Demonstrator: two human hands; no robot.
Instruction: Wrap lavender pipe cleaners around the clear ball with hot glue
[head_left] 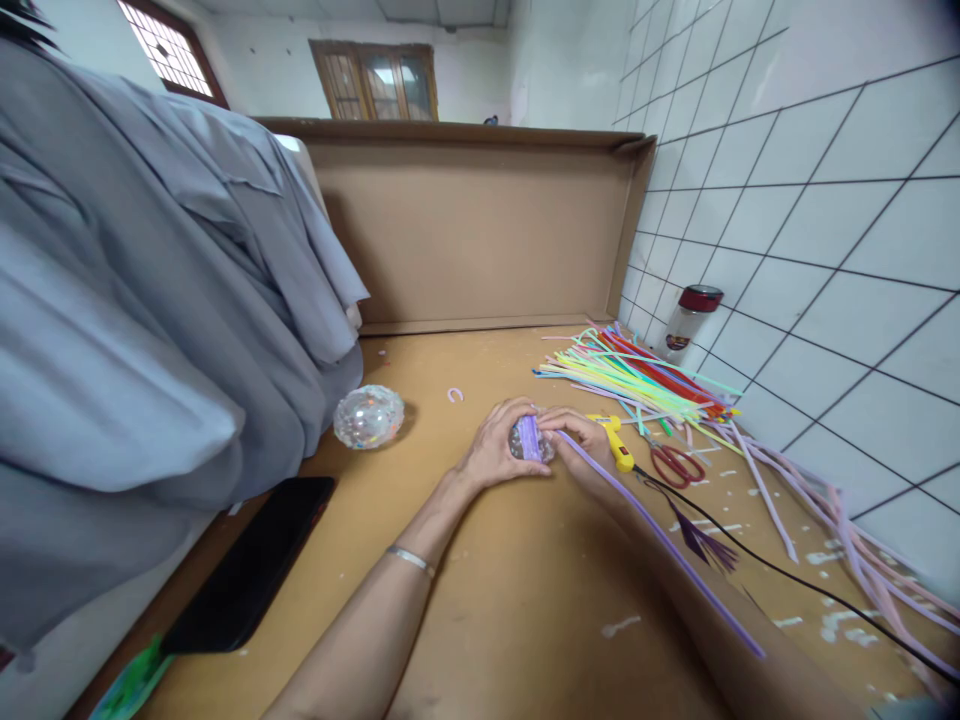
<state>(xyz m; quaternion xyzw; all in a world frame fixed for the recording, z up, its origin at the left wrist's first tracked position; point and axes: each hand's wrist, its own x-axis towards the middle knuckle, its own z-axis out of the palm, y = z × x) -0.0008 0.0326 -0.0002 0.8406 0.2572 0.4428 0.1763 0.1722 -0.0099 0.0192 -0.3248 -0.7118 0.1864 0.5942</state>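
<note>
My left hand (pixel 491 442) is closed around a small clear, faceted plastic piece (pixel 547 447), with its fingers above and its thumb below. Rows of purple pipe cleaner (pixel 530 438) lie side by side across that piece. At its right side, my right hand (pixel 583 445) pinches a long purple pipe cleaner (pixel 660 538), whose loose length runs back over the right forearm. My fingers hide part of the plastic piece. To the left, a larger clear faceted ball (pixel 369 417) with coloured specks rests on the table.
Beyond my right hand lie a yellow glue gun (pixel 621 450) with a black cord, red-handled scissors (pixel 677 464), a purple tassel (pixel 703 545) and a pipe cleaner pile (pixel 637 375). A lidded jar (pixel 684 325) stands by the tiles. A black phone (pixel 251 565) lies left; cardboard (pixel 480 235) stands behind.
</note>
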